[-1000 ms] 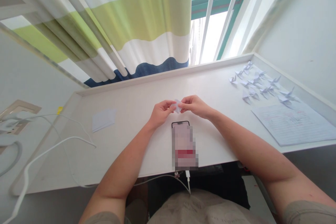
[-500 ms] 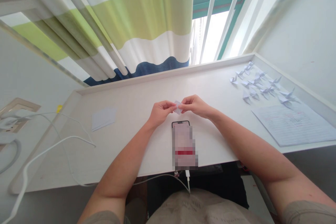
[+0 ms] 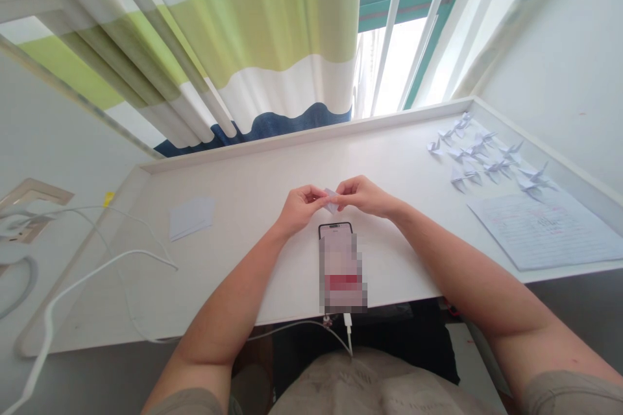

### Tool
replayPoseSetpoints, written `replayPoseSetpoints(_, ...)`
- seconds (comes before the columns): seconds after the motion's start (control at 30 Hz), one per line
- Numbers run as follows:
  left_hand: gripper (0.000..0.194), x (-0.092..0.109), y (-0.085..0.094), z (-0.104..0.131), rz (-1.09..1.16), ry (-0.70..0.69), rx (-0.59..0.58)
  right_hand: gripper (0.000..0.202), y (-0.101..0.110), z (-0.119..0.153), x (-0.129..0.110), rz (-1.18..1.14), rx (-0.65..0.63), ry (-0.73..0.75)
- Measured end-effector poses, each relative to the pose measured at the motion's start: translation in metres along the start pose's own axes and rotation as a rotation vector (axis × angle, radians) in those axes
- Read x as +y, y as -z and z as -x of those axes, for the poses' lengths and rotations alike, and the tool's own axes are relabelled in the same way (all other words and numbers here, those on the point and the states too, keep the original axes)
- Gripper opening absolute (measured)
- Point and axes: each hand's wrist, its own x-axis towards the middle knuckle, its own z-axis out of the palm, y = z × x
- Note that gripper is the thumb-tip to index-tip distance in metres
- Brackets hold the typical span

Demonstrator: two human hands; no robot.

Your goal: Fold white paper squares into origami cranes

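Note:
A small folded piece of white paper (image 3: 331,206) is held just above the desk, beyond the phone. My left hand (image 3: 302,207) pinches its left side between thumb and fingertips. On the other side my right hand (image 3: 363,196) grips it, with thumb and forefinger closed. The fingers cover much of the paper, so its exact folds cannot be made out. Below the hands lies a phone (image 3: 335,233) with a lit screen, partly blurred out, and a white cable plugged into its near end.
Several white paper cranes (image 3: 496,165) stand at the desk's back right, behind a written sheet (image 3: 545,233). Flat white paper pieces (image 3: 191,218) lie at the left. A white cable (image 3: 111,259) loops over the left side. A raised rim (image 3: 311,130) runs along the back of the white desk.
Both hands stay in nearly the same spot, still pinching the folded paper. The fingers and the paper between them have shifted only slightly.

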Motion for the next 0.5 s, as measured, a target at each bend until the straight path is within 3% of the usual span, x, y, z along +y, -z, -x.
replayPoseSetpoints(0.3,0.047,0.0005,0.0012,-0.0044,0.088,-0.031,-0.008,0.042,0.0,-0.0009,0.0027,-0.026,-0.032,-0.026)
replayPoseSetpoints(0.5,0.043,-0.0061,-0.0009,-0.0073,0.109,-0.062,0.117,0.041,-0.0065,-0.0014,0.0057,-0.146,-0.032,-0.055)
